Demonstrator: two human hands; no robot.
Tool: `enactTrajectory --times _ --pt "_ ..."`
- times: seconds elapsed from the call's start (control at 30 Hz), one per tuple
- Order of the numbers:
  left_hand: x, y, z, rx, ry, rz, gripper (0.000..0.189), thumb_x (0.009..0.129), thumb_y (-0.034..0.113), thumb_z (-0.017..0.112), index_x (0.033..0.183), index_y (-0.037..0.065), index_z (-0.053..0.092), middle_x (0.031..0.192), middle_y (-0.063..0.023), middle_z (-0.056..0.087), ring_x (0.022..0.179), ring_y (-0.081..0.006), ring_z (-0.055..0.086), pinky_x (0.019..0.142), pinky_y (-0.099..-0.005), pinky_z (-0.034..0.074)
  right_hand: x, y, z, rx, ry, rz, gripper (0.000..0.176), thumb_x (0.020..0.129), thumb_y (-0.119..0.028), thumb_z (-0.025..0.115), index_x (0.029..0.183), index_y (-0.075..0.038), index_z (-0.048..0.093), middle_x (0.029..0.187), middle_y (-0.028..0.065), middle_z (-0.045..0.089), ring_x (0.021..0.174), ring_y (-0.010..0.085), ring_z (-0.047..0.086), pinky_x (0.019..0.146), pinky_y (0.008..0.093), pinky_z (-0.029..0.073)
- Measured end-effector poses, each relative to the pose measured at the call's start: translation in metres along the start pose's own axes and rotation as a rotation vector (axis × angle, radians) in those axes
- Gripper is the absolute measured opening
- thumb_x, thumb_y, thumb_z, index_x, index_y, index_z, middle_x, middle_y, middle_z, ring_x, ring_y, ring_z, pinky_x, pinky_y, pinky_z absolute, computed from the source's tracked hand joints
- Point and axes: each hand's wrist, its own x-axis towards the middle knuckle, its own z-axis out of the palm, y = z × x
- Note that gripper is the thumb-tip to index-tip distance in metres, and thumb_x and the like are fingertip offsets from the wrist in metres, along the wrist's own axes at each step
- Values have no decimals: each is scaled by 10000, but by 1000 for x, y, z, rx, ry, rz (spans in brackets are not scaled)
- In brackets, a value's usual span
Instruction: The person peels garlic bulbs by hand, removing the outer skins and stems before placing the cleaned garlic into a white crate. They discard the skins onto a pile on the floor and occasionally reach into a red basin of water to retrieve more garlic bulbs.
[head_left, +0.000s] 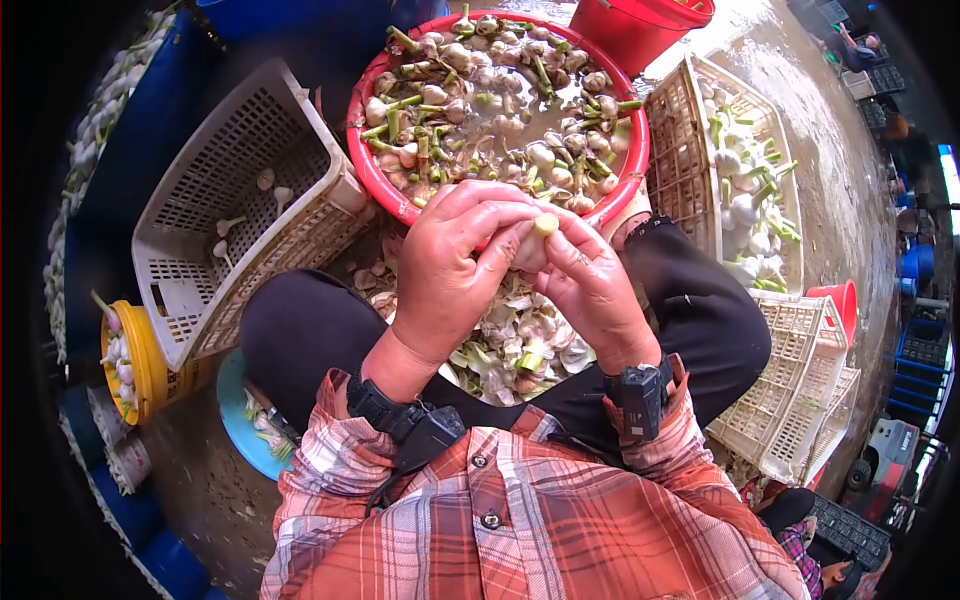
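Basins, crates and buckets on wet ground

A red basin (362, 160) of soaking bulbs sits between a tipped white crate (230, 170) and a second crate (680, 150); a yellow bucket (150, 370) stands far left, a red bucket (630, 35) beyond.

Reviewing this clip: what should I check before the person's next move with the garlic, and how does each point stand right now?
1. Grip: left hand and right hand both close on the pale garlic bulb with a cut stem: ok.
2. Bulb fully skinned: fingers cover most of it: cannot tell.
3. Round red plastic basin of soaking garlic sits just ahead of the hands: ok.
4. Tilted white slatted plastic crate at left has room, holding only a few bulbs: ok.
5. Pile of loose garlic skins lies in the lap under the hands: ok.
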Motion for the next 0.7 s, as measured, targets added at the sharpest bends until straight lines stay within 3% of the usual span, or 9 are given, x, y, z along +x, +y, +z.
enactTrajectory --times 0.13,0.2,0.23,0.27,0.37,0.47,0.53,0.6,0.7 --pt "-1 -2 4 77 82 -29 80 877 24 682 955 39 690 986 -108 686 953 -306 647 855 -391 511 3 13 8 -3 2 -17 478 1015 -212 649 1438 -41 508 1326 63 596 1199 145 585 993 329 498" --pt "-2 -4 4 67 148 -56 77 884 22 662 960 25 653 952 -129 667 942 -331 632 855 -410 503 9 7 10 -288 -38 -155 510 1008 -223 663 1449 -28 499 1285 61 613 1183 120 577 999 309 488" --pt "-3 -7 2 90 123 -60 62 980 51 616 996 -9 626 1017 -110 682 924 -233 653 877 -337 506 9 0 15 -422 -46 -196 560 990 -213 689 1470 -21 473 1247 58 624 1161 110 582 995 289 485" --pt "-3 -10 3 94 124 -59 62 980 51 616 996 -9 626 1017 -110 682 924 -233 653 877 -337 506 10 -7 15 -420 -50 -198 560 990 -213 689 1470 -21 473 1247 58 624 1161 110 582 995 289 485" --pt "-2 -12 1 -495 160 -522 127 1040 114 594 1068 -6 626 1043 -23 663 966 -82 616 863 -247 503 15 -16 10 -407 -35 -170 537 971 -184 714 1428 -18 488 1177 74 658 1041 127 635 910 266 517" --pt "-3 -10 1 -407 140 -387 186 1020 119 628 1155 -8 632 1064 -39 662 1006 -88 620 887 -249 506 18 -2 5 -208 154 -229 364 1006 -232 670 1279 -23 552 1144 91 672 952 134 667 755 258 557" --pt "3 1 -4 -318 100 -302 198 987 89 661 1164 1 672 1115 -62 657 1050 -113 623 921 -268 508 13 0 12 -307 167 -234 359 1017 -251 653 1269 -15 554 1139 91 673 946 131 669 705 257 570" --pt "2 -8 -3 -163 94 -90 172 902 65 731 1071 48 757 1069 -67 675 994 -179 655 848 -292 535 11 -2 10 -309 114 -216 361 1016 -243 654 1276 -15 550 1144 91 668 974 133 667 748 262 571" --pt "0 -12 -2 -243 74 -164 118 913 39 709 1021 29 758 1093 -78 659 1038 -191 642 921 -307 510 9 -3 13 -228 85 -191 408 977 -214 711 1289 -16 539 1180 87 650 1037 140 651 854 276 561"
